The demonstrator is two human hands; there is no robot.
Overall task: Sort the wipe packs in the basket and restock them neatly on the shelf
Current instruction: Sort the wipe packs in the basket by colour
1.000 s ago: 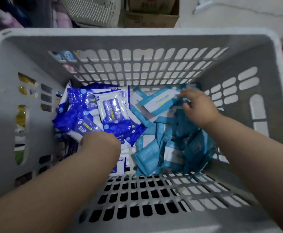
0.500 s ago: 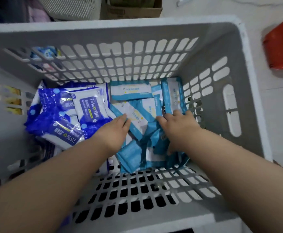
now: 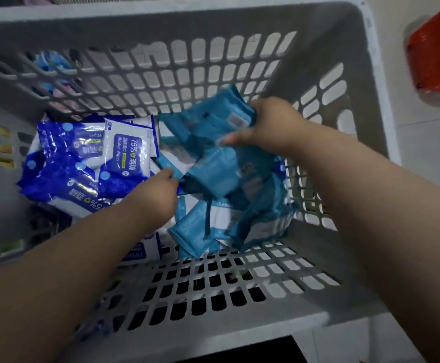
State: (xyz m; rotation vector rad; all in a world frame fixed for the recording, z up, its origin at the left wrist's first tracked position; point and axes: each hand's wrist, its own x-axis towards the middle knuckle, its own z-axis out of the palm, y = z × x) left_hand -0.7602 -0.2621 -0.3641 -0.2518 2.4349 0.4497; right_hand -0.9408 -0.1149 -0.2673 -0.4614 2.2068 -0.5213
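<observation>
- Head view: the right hand (image 3: 271,124) grips a light-blue pack (image 3: 208,119) by its right end, with the fingers curled round it and the thumb on the near face. It holds the pack up over the heap towards the far right corner of the basket (image 3: 187,11); blur hides whether it is one pack or two
- The left hand (image 3: 158,197) is down in the middle of the basket, fingers curled at the edge of the light-blue packs (image 3: 229,189). The back of the hand hides whether they pinch one or only touch it
- The dark-blue packs (image 3: 82,158) lie heaped along the left side and the light-blue ones along the right, the heaps touching in the middle; no shelf is in view
- The packs look light, soft and floppy, and their glossy film is probably slippery. A hold across the flat body should serve better than a sealed end, which would let a pack dangle
- The tall slotted walls hem in both forearms, and overlapping packs may slide when one is lifted
- A red thing (image 3: 433,56) sits outside the right wall, well apart from the hands
</observation>
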